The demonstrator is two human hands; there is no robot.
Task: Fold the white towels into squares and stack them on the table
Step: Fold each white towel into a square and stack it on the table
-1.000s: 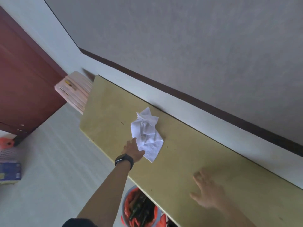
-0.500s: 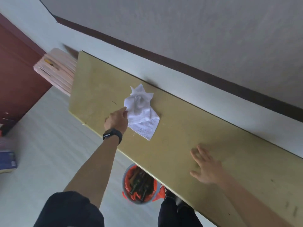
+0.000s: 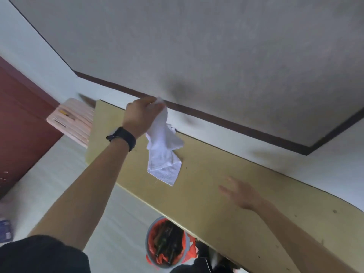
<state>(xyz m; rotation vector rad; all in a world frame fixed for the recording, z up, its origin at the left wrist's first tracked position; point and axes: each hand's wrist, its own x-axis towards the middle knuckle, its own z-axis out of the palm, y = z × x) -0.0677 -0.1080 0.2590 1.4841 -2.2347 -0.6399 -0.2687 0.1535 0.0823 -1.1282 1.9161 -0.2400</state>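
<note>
- White towel (image 3: 164, 154) — crumpled, dangling over the counter (image 3: 197, 213), lower corner near or touching it.
- Held at the top in the clenched left grip (image 3: 142, 115); right grip (image 3: 243, 195) released, fingers spread.
- Catch a second corner — shake flat before folding.

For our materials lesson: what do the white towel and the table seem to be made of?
The towel looks like soft cloth, probably cotton: it droops limp and creased from the left hand. The table looks like smooth, matt yellowish board, perhaps laminate or painted wood: flat, even colour.
</note>
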